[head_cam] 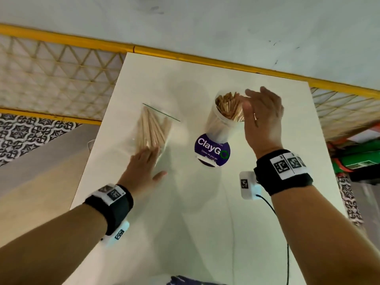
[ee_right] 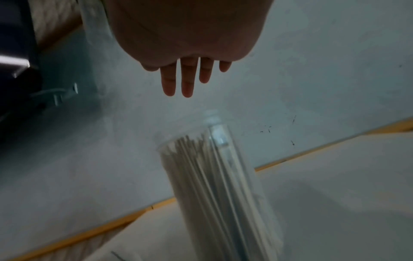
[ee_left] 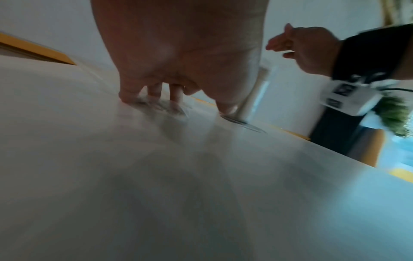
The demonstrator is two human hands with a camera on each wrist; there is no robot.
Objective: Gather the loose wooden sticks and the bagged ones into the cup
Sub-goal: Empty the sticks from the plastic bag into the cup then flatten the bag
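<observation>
White and glossy, the tabletop [head_cam: 185, 202] stands against a pale wall with a yellow strip running along its far edge and a gold lattice panel beyond its far-left corner. Near the middle of it stands the cup [head_cam: 221, 122], a tall clear one, upright and packed with wooden sticks [head_cam: 228, 106] whose tips reach about to its rim. Just in front of the cup's base, a round purple sticker [head_cam: 211, 150] reading "ClayGo" lies flat on the surface.

Left of the cup, apart from it, lies the bag [head_cam: 153, 128], a clear zip pouch with a green seal line at its far end, holding a fan of flat wooden sticks. The left hand [head_cam: 144, 165] lies flat on the bag's near end, fingers straight and pressing down on the plastic, thumb spread out to the side; the left wrist view shows the fingertips [ee_left: 176, 95] bearing on the crinkled film.

The right hand [head_cam: 263, 118] hovers at the cup's right side, level with its rim, fingers straight and relaxed, holding nothing. From the right wrist view its fingers [ee_right: 186, 79] hang loose above the cup's mouth, not touching it. Both wrists wear black bands with printed marker tags.
</observation>
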